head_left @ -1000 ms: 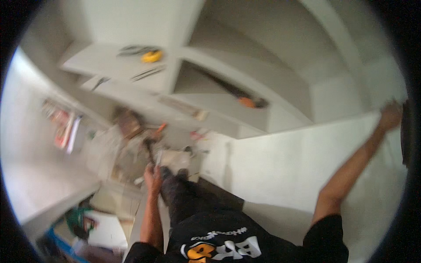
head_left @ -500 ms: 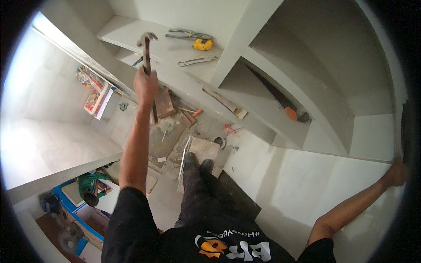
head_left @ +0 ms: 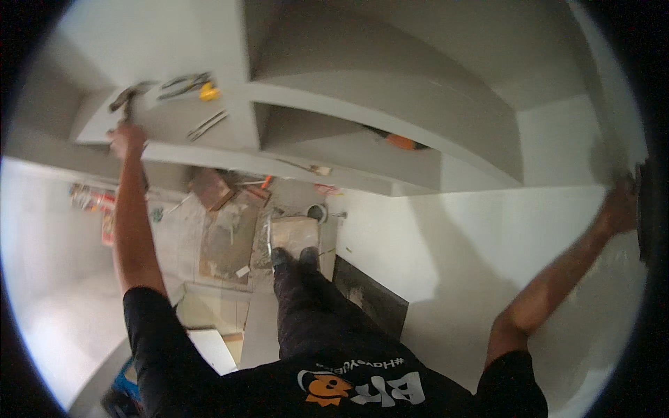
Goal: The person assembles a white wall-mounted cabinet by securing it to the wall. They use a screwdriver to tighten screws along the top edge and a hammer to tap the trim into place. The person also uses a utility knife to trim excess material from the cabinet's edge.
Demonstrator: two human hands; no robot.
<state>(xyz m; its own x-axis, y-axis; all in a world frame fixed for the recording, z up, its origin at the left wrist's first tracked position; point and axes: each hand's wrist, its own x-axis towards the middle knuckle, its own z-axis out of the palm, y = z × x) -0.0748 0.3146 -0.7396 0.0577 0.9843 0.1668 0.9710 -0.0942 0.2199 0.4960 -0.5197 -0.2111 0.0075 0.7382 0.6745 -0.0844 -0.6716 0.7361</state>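
Observation:
My left hand [head_left: 127,141] is closed around the handle of a claw hammer [head_left: 128,99], its head up over the left end of the grey shelf [head_left: 164,125]. To the right of the hammer on that shelf lie pliers [head_left: 182,85], a yellow tape measure [head_left: 208,91] and a long silver utility knife [head_left: 207,125]. At the far right my right hand [head_left: 619,206] is raised, fingers closed, beside a dark flat object [head_left: 644,209] at the picture's rim. The rim and shadow hide its kind and how the fingers meet it.
A saw with an orange handle [head_left: 401,141] lies in the curved shelf compartment. A flat brush [head_left: 319,169] rests on a lower ledge. My feet stand on a small platform [head_left: 296,233], with a round pot [head_left: 317,212] beside it. Brown boxes [head_left: 211,188] sit on the dusty floor.
My view has turned, so the shelves sit more level and further left. My left hand with the hammer has come left over the shelf end. My right hand stays at the right rim.

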